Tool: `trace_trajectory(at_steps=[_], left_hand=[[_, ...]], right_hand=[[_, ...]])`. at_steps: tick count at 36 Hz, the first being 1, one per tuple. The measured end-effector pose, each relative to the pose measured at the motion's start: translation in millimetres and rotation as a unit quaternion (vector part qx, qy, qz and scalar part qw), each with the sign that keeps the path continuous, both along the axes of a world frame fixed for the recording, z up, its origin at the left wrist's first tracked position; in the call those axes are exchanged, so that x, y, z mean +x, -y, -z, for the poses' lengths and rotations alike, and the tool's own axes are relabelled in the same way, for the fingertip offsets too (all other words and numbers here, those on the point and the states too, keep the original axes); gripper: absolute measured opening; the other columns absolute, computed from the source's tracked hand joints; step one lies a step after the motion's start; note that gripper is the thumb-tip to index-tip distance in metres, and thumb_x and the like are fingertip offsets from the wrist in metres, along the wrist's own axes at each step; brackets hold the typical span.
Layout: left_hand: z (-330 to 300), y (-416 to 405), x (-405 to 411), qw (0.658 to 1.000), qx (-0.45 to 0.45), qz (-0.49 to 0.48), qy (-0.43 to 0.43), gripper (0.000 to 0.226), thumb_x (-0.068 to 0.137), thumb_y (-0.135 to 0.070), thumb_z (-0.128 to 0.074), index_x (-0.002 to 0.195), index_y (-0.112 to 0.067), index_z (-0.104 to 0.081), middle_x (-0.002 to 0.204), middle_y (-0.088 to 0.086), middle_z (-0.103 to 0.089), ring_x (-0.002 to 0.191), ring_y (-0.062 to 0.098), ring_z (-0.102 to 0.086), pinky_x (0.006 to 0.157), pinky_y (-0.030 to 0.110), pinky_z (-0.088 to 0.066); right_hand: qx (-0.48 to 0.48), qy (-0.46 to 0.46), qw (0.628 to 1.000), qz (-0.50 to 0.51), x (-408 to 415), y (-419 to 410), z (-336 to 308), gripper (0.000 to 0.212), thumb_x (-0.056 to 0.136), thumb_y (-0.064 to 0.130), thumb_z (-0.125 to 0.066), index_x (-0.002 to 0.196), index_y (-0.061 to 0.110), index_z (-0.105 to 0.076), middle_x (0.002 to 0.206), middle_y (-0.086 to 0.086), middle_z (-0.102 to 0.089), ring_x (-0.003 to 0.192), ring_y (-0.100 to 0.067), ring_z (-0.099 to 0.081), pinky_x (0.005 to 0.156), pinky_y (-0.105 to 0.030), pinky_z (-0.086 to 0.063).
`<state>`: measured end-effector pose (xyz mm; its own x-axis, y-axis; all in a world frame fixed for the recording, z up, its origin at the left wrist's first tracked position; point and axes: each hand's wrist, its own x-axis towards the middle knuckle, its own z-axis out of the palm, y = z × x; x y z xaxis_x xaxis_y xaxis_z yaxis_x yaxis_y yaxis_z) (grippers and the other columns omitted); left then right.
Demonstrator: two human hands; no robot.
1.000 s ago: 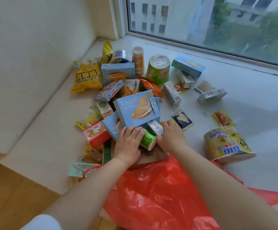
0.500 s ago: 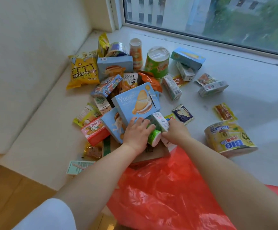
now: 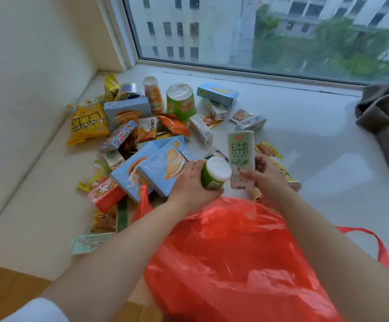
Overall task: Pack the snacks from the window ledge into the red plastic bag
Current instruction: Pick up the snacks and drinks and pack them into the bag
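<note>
Lifted now: right hand (image 3: 266, 176) grips "纯牛奶" milk carton (image 3: 241, 156).

I've got a green cup (image 3: 213, 174) with a white lid, and a white milk carton (image 3: 241, 156) lettered in green. The plastic bag (image 3: 235, 256) is bright red-orange. I see pale blue boxes (image 3: 158, 168) printed with golden cakes, a yellow packet (image 3: 87, 123) with dark lettering, a red box (image 3: 105, 194), and a grey-brown cloth (image 3: 386, 117) at the edge.
</note>
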<state>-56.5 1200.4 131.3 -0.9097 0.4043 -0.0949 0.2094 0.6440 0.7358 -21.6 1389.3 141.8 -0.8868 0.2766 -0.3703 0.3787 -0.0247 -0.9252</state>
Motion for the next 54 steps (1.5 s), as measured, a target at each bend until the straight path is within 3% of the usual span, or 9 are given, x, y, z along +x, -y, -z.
trace_trajectory(at_steps=[12, 18, 21, 25, 28, 33, 40, 50, 54], left_hand=[[55.0, -34.3, 75.3, 0.914, -0.317, 0.247, -0.049, 0.067, 0.074, -0.053, -0.06, 0.133, -0.028, -0.039, 0.121, 0.001, -0.046, 0.117, 0.024, -0.046, 0.106, 0.045, -0.027], [81.7, -35.5, 91.5, 0.862, -0.405, 0.303, -0.035, 0.069, 0.075, -0.053, -0.058, 0.134, -0.026, -0.035, 0.13, 0.006, -0.041, 0.134, 0.026, -0.028, 0.111, 0.063, -0.002], [91.6, -36.9, 97.1, 0.856, -0.416, 0.305, -0.03, 0.07, 0.075, -0.054, -0.058, 0.136, -0.027, -0.035, 0.133, 0.006, -0.041, 0.136, 0.028, -0.025, 0.111, 0.063, -0.002], [103.3, -37.3, 104.5, 0.859, -0.418, 0.296, -0.018, 0.07, 0.075, -0.052, -0.058, 0.138, -0.031, -0.034, 0.135, 0.005, -0.039, 0.14, 0.031, -0.02, 0.11, 0.066, 0.001], [111.0, -37.4, 109.5, 0.852, -0.429, 0.301, -0.013, 0.069, 0.076, -0.051, -0.059, 0.138, -0.033, -0.033, 0.136, 0.005, -0.037, 0.142, 0.034, -0.012, 0.105, 0.072, 0.004], [118.2, -38.4, 118.7, 0.845, -0.435, 0.309, -0.019, 0.07, 0.077, -0.051, -0.06, 0.138, -0.036, -0.031, 0.144, 0.006, -0.028, 0.144, 0.038, 0.003, 0.103, 0.074, 0.007], [121.7, -44.3, 124.4, 0.855, -0.47, 0.215, -0.032, 0.077, 0.086, -0.063, -0.045, 0.147, -0.024, -0.02, 0.158, 0.008, -0.005, 0.143, 0.041, 0.01, 0.104, 0.073, 0.005], [111.3, -46.2, 119.3, 0.873, -0.42, 0.236, -0.073, 0.064, 0.09, -0.054, -0.028, 0.148, -0.026, -0.024, 0.159, 0.004, -0.008, 0.145, 0.025, 0.014, 0.111, 0.06, 0.016], [102.9, -41.5, 115.2, 0.898, -0.375, 0.214, -0.083, 0.074, 0.079, -0.049, -0.005, 0.143, -0.03, -0.036, 0.157, 0.0, -0.021, 0.147, 0.021, 0.002, 0.111, 0.053, 0.018]], right_hand=[[0.329, 0.016, 0.932, -0.149, 134.7, -53.2, 50.0, 0.029, 0.077, 0.019, -0.071, 0.101, 0.019, -0.055, 0.087, 0.005, -0.062, 0.077, -0.018, -0.059, 0.062, -0.028, -0.04], [0.495, -0.039, 0.83, -0.255, 159.7, -63.2, 79.0, 0.04, 0.063, 0.022, -0.043, 0.099, 0.017, -0.059, 0.091, -0.001, -0.065, 0.089, -0.027, -0.062, 0.084, -0.037, -0.051], [0.603, -0.052, 0.74, -0.292, 163.8, -70.1, 97.4, 0.038, 0.054, 0.031, -0.055, 0.092, 0.027, -0.056, 0.094, 0.007, -0.063, 0.107, -0.023, -0.059, 0.102, -0.054, -0.037], [0.618, 0.017, 0.714, -0.329, 165.7, -73.9, 112.4, 0.044, 0.045, 0.036, -0.073, 0.088, 0.032, -0.062, 0.114, 0.0, -0.06, 0.128, -0.03, -0.043, 0.107, -0.063, -0.022], [0.599, 0.081, 0.713, -0.356, 167.2, -74.0, 121.8, 0.047, 0.041, 0.039, -0.077, 0.085, 0.036, -0.062, 0.124, -0.005, -0.058, 0.132, -0.034, -0.035, 0.091, -0.072, -0.029], [0.536, 0.134, 0.748, -0.367, 166.7, -76.9, 136.1, 0.043, 0.08, 0.04, -0.058, 0.122, 0.032, -0.053, 0.153, -0.001, -0.022, 0.145, -0.028, -0.006, 0.11, -0.062, -0.012], [0.56, 0.134, 0.777, -0.256, 160.8, -70.9, 143.6, 0.047, 0.081, 0.042, -0.062, 0.121, 0.019, -0.055, 0.146, -0.005, -0.038, 0.131, -0.031, -0.036, 0.098, -0.047, -0.036], [0.498, 0.066, 0.811, -0.3, 150.5, -50.5, 84.6, 0.079, 0.066, 0.08, -0.013, 0.124, 0.043, -0.052, 0.146, 0.01, -0.034, 0.142, -0.016, -0.013, 0.115, -0.051, -0.008], [0.433, 0.076, 0.78, -0.444, 180.0, -32.3, 69.7, 0.086, 0.061, 0.093, -0.023, 0.135, 0.051, -0.035, 0.152, 0.013, -0.02, 0.145, -0.018, -0.001, 0.114, -0.057, 0.001]])
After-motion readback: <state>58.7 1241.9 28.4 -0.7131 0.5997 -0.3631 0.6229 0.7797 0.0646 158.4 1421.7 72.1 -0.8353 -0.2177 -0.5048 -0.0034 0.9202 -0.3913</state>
